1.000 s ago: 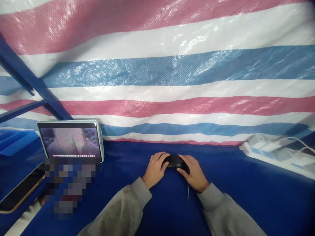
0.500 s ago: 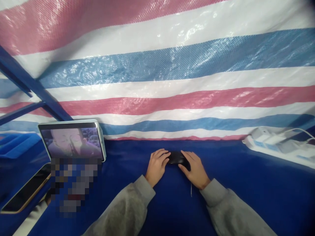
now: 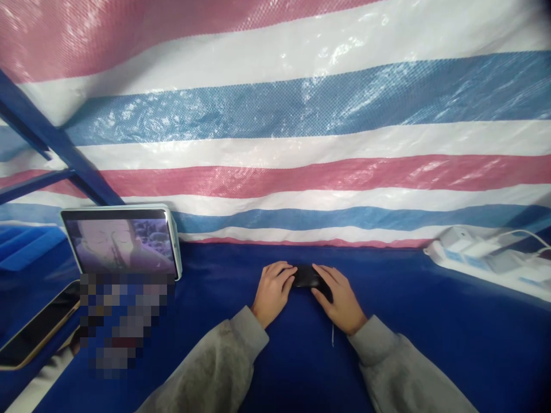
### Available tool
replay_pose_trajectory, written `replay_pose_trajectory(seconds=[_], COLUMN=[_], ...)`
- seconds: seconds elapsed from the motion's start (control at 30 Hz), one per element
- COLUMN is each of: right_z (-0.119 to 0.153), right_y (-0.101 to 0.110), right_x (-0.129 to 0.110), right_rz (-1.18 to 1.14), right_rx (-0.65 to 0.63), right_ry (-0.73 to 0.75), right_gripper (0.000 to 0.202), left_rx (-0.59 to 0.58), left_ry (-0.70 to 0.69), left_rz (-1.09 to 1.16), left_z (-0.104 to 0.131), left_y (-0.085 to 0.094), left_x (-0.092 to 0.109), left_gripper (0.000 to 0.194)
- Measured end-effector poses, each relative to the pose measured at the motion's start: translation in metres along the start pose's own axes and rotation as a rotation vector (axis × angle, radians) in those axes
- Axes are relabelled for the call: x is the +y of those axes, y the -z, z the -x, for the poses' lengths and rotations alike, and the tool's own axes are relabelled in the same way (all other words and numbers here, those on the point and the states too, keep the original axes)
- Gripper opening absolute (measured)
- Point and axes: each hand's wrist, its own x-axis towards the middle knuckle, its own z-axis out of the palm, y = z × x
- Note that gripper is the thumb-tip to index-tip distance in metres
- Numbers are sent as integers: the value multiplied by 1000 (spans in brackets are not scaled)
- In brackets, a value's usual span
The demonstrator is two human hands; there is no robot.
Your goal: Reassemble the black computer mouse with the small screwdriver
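A small, dark, glossy oblong object (image 3: pixel 306 277) lies flat on the blue tabletop in the middle of the head view; its exact kind does not show. My left hand (image 3: pixel 272 291) covers its left end, fingers curled over the edge. Around its right end my right hand (image 3: pixel 342 299) is closed, with the thumb on the near side and the fingers on the far side. A thin whitish cord (image 3: pixel 333 335) shows just below my right hand; where it leads is hidden. Both wrists are in grey sleeves.
On the left a phone or tablet (image 3: pixel 124 244) stands propped, playing a video, with a pixelated patch below it. Another phone (image 3: pixel 41 324) is at far left, near a blue tray (image 3: pixel 32 249). A white power strip (image 3: pixel 486 267) with plugs lies right. Striped sheeting (image 3: pixel 275 115) hangs behind.
The view has shifted slightly, so the things on the left appear a little further left. Both hands keep nearly the same hold on the dark object.
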Motion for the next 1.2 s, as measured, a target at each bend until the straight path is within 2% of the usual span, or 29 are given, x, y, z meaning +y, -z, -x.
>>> replay_pose_trajectory(seconds=[0.27,0.4,0.67,0.93,1.2], right_z=[-12,-11,7,8,9], right_y=[5,4,0,3,8], right_x=[-15,-16,-2,-7,-11], right_rz=[9,12,-3,-5,-31], right_rx=[0,11,11,1,-41], right_ry=[-90,-69,11,8,8], right_gripper=[40,41,49,49,50], left_rx=[9,13,42,11,-31], left_ry=[-37,-60,-134,-204,-186], left_rz=[-62,-96,-95,-204,-206], left_z=[5,7,13,14,20], left_y=[-2,-2,-3,2,9], left_x=[0,1,2,11,12], left_gripper=[27,28,24,26,25])
